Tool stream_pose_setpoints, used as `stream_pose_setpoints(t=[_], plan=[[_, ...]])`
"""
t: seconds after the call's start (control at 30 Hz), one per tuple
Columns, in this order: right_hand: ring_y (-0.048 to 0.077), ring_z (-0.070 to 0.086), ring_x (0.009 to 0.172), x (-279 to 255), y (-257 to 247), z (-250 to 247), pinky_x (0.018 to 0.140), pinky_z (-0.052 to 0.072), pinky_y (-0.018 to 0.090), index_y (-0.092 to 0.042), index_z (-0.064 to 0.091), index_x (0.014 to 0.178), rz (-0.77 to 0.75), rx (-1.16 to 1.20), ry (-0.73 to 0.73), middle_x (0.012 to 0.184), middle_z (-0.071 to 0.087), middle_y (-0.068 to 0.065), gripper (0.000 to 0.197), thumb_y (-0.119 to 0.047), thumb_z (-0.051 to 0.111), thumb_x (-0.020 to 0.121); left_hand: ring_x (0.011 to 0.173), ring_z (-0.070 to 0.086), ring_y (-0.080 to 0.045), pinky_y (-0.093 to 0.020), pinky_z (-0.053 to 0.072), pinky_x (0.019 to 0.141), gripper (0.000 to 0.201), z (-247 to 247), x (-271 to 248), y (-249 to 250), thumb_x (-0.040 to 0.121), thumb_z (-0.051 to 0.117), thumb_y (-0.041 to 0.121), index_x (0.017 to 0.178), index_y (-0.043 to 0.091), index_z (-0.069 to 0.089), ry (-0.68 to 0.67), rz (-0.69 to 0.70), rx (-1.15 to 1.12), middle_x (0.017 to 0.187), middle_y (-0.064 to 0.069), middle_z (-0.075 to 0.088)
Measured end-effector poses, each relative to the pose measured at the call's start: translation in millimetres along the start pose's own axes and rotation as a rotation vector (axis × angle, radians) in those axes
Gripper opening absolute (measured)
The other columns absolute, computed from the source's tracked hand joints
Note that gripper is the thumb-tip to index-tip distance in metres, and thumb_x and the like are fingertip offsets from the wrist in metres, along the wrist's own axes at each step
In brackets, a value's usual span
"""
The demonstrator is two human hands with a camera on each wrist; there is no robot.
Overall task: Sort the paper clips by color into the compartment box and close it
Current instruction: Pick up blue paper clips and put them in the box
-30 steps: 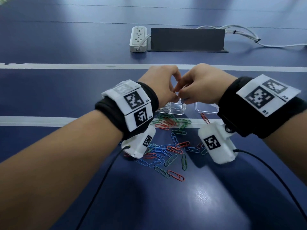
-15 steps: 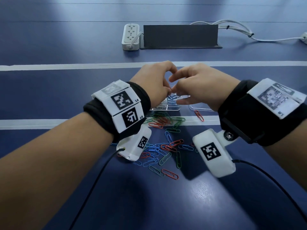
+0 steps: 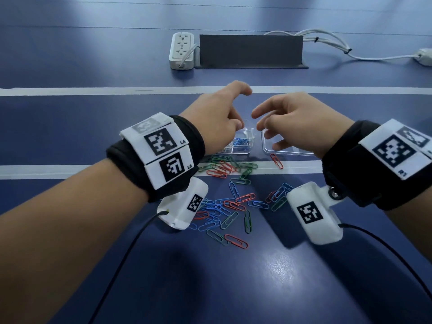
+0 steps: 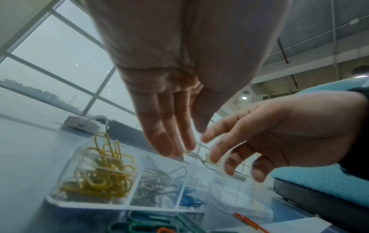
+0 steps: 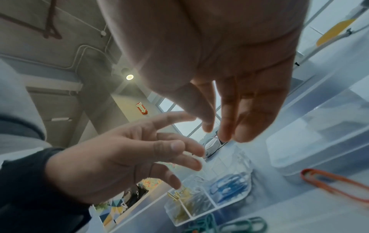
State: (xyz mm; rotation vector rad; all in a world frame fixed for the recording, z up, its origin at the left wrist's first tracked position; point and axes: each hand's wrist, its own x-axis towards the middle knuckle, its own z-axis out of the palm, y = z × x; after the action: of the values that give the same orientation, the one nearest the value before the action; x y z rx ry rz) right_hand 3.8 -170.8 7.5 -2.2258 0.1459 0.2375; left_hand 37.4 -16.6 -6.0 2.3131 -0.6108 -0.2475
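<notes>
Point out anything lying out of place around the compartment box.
One red paper clip lies alone on the white table stripe, just in front of the clear lid, apart from the main loose pile. Nothing looks spilled or damaged; the compartment box sits flat and open.

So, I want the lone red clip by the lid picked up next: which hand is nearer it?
Right. The right hand hovers just above the red clip; the left hand is over the compartment box.
</notes>
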Motion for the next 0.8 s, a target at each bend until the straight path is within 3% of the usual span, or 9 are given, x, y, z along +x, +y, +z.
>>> stream_pose_setpoints(t=[0.07,0.13,0.2,0.3,0.43,0.53,0.63,0.7,0.8], plan=[[0.016,0.062,0.068,-3.6,5.0,-1.9,0.068,0.056,0.038,-0.021,0.067,0.087,-0.038,-0.122,-0.018,0.076,0.067,0.005,0.025,-0.004,0.048,0.083,0.066,0.052,0.001,-0.018,0.039,0.062,0.033,-1.3,-2.8,-1.3,0.087,0.055,0.014,0.118,0.025,0.052,0.007,0.034,0.058,0.082,0.007,0.065],[-0.001,0.057,0.052,-10.2,8.6,-4.7,0.062,0.052,0.023,-0.025,0.069,0.081,-0.095,-0.29,-0.06,0.062,0.064,-0.007,0.018,-0.012,0.057,0.082,0.063,0.049,0.003,-0.018,0.037,0.062,0.02,-2.0,-7.8,-1.2,0.085,0.059,0.021,0.105,0.024,0.06,-0.014,0.074,0.15,0.073,0.01,0.059],[-0.002,0.057,0.053,-20.7,10.7,-7.6,0.058,0.046,0.013,-0.028,0.07,0.078,-0.134,-0.453,-0.138,0.063,0.066,-0.008,0.011,-0.02,0.062,0.079,0.059,0.048,0.002,-0.016,0.036,0.059,0.012,-1.0,-14.0,1.2,0.083,0.061,0.025,0.094,0.023,0.066,-0.074,0.117,0.237,0.066,0.01,0.056],[-0.001,0.059,0.066,-36.4,15.4,-10.9,0.065,0.045,0.015,-0.03,0.071,0.077,-0.152,-0.64,-0.227,0.066,0.068,-0.01,0.008,-0.024,0.067,0.075,0.056,0.049,-0.001,-0.021,0.043,0.064,0.01,3.5,-21.6,5.9,0.081,0.062,0.028,0.086,0.023,0.07,-0.211,0.162,0.351,0.061,0.007,0.057],[0.0,0.051,0.057,-43.7,24.2,-6.6,0.064,0.044,0.022,-0.031,0.07,0.083,-0.168,-0.799,-0.314,0.066,0.063,-0.01,0.01,-0.027,0.07,0.074,0.055,0.046,-0.001,-0.023,0.045,0.067,0.013,14.0,-26.9,14.8,0.078,0.064,0.034,0.084,0.025,0.072,-0.354,0.191,0.446,0.056,0.011,0.051],[0.007,0.054,0.067,-44.4,27.1,-1.7,0.068,0.046,0.025,-0.033,0.07,0.082,-0.187,-0.798,-0.342,0.074,0.065,-0.008,0.009,-0.03,0.071,0.074,0.055,0.045,-0.004,-0.024,0.046,0.068,0.018,24.3,-30.0,22.8,0.076,0.067,0.039,0.086,0.026,0.073,-0.45,0.215,0.507,0.057,0.013,0.049],[0.007,0.054,0.064,-44.2,26.3,-0.7,0.067,0.049,0.025,-0.031,0.066,0.07,-0.212,-0.788,-0.332,0.067,0.065,-0.008,0.006,-0.026,0.067,0.073,0.068,0.052,-0.012,-0.031,0.052,0.072,0.019,32.1,-32.3,31.4,0.073,0.07,0.041,0.085,0.027,0.071,-0.506,0.225,0.577,0.057,0.014,0.045],[0.003,0.052,0.057,-44.2,25.4,-2.1,0.061,0.046,0.018,-0.029,0.065,0.069,-0.227,-0.766,-0.324,0.059,0.061,-0.01,0.007,-0.023,0.064,0.073,0.077,0.053,-0.016,-0.031,0.049,0.069,0.014,34.9,-33.9,37.9,0.074,0.071,0.038,0.084,0.028,0.069,-0.508,0.232,0.618,0.06,0.014,0.04],[-0.006,0.052,0.056,-45.1,25.1,-8.7,0.054,0.038,0.009,-0.034,0.059,0.067,-0.235,-0.695,-0.303,0.049,0.055,-0.014,0.018,-0.019,0.062,0.075,0.076,0.053,-0.018,-0.03,0.043,0.064,0.004,37.3,-36.2,43.0,0.077,0.067,0.029,0.077,0.031,0.063,-0.496,0.242,0.615,0.063,0.012,0.039]])
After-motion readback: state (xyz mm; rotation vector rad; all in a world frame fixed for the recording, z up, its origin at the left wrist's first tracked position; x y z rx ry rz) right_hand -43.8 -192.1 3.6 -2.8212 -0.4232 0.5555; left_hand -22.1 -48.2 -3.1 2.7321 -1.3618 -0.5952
